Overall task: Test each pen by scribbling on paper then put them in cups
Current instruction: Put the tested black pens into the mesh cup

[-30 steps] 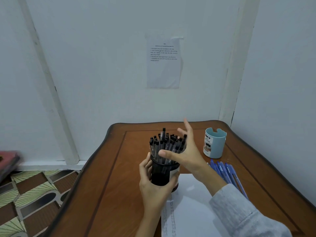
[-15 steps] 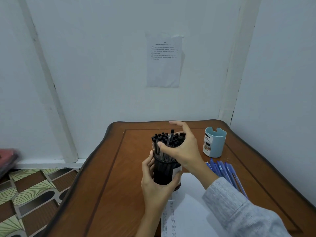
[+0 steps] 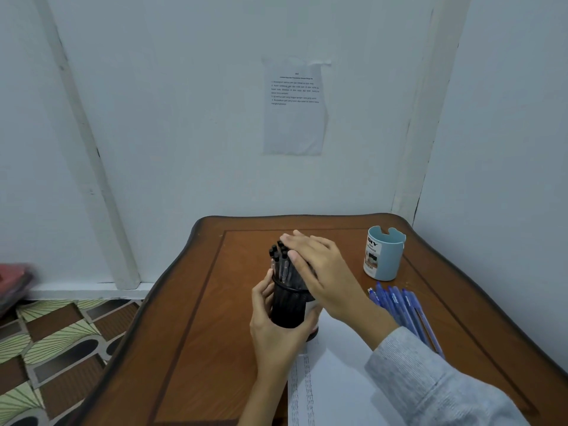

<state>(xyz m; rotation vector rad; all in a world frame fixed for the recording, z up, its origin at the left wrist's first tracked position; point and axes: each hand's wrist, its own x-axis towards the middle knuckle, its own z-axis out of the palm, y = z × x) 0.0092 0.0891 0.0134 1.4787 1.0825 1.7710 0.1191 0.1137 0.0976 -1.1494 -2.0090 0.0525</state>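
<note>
While the left hand (image 3: 273, 321) is wrapped round the black cup (image 3: 287, 305), thumb on the near side and fingers round the far left, the right hand (image 3: 322, 272) lies across the tops of the black pens (image 3: 278, 259) crammed into it. Its fingers are pretty much straight, so it's covering them rather than pinching any, as far as I can tell. Only the head view to go on here, so my read is we're at the "get a pen out" stage for the black batch, nothing being scribbled right now. Next move, I reckon, calls for the right fingers to close on one pen top and draw it straight up while the left steadies the cup, since they're packed tight and a neighbour could come along with it. Can't tell if the cup sits flat on the table (image 3: 196, 333) or is lifted a touch. The paper (image 3: 338, 379) lies under the right forearm, just right of the left wrist, with rows of small marks down its left edge. Blue pens (image 3: 402, 309) lie loose just right of the right wrist, and the blue cup (image 3: 384, 256) stands beyond them, apart from both hands.
</note>
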